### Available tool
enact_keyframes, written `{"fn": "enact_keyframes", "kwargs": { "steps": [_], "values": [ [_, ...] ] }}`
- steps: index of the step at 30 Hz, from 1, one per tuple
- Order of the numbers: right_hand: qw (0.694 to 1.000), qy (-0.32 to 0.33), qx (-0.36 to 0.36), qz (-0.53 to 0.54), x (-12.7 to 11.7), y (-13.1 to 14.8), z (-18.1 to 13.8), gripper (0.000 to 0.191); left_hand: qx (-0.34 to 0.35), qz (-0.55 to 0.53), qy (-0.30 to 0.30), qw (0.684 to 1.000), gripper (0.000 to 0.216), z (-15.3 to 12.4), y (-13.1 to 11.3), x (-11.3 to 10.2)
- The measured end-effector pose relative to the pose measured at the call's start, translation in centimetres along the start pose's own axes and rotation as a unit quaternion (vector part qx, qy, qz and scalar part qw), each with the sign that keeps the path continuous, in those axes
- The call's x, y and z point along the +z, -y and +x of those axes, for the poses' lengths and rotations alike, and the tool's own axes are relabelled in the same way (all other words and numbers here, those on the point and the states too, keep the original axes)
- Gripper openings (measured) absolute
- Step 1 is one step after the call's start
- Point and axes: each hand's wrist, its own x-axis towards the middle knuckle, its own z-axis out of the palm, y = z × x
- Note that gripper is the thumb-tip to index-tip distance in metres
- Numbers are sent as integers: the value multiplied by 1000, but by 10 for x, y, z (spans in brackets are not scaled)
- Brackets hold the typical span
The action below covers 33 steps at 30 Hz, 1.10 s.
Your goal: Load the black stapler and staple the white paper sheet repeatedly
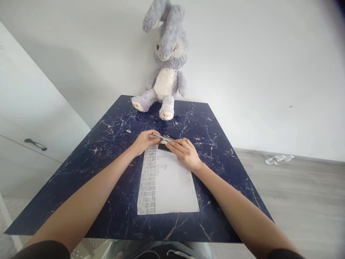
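A white sheet of paper (pixel 169 183) with a printed strip down its left side lies on the dark blue marbled table (pixel 102 169). At the sheet's far edge both hands meet around a small black and silver stapler (pixel 164 138). My left hand (pixel 144 141) pinches the stapler's silver end with closed fingers. My right hand (pixel 184 153) rests on the paper with its fingers curled onto the stapler's black body.
A grey and white plush rabbit (pixel 165 61) sits at the table's far edge against the white wall. A small staple strip (pixel 128 131) lies left of the hands. White cabinet with a black handle (pixel 35 144) stands at left. An empty plastic bottle (pixel 277 158) lies on the floor at right.
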Motion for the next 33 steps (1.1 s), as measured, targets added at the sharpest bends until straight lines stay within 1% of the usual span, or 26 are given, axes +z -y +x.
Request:
{"fn": "enact_keyframes", "kwargs": {
  "steps": [2,4,5,6,7,8,11,14,15,17,19,21,22,24,26,28,33],
  "values": [
    [997,-65,43,13,1,-1,1,42,13,-8,-32,999,49,0,-1,-1],
    [985,-131,105,49,1,-2,2,35,48,-31,-97,994,48,1,-2,-3],
    [976,-149,140,70,1,-2,3,31,70,-46,-133,988,45,2,-3,-5],
    [969,-151,171,93,1,-2,3,30,91,-63,-163,980,40,3,-4,-7],
    [965,-139,194,114,1,-2,3,31,108,-80,-183,974,36,4,-4,-9],
    [962,-117,205,134,1,-2,3,31,118,-94,-189,970,33,4,-5,-10],
    [965,-48,194,169,4,-3,4,30,121,-103,-162,974,34,5,-7,-10],
    [968,-11,180,176,4,-4,6,27,120,-76,-124,982,40,2,-10,-5],
    [969,-11,175,176,3,-4,7,27,124,-70,-115,983,39,0,-10,-3],
    [971,-31,155,177,-2,-4,9,29,129,-58,-99,985,37,-4,-11,1],
    [974,-68,125,174,-6,-3,10,34,124,-30,-79,989,42,-8,-12,5],
    [979,-82,89,166,-9,-2,11,38,115,21,-45,992,48,-12,-14,9],
    [983,-71,65,159,-10,-2,11,40,115,46,-27,992,50,-14,-15,11],
    [990,-27,12,137,-8,-2,11,44,126,75,-1,989,53,-16,-18,14],
    [994,11,-24,106,-4,-2,11,47,140,79,7,987,55,-17,-20,16],
    [996,23,-32,76,-1,-3,10,48,151,88,10,985,53,-16,-20,17],
    [998,18,-40,47,1,-4,8,48,166,132,23,977,44,-12,-11,13]
  ]
}}
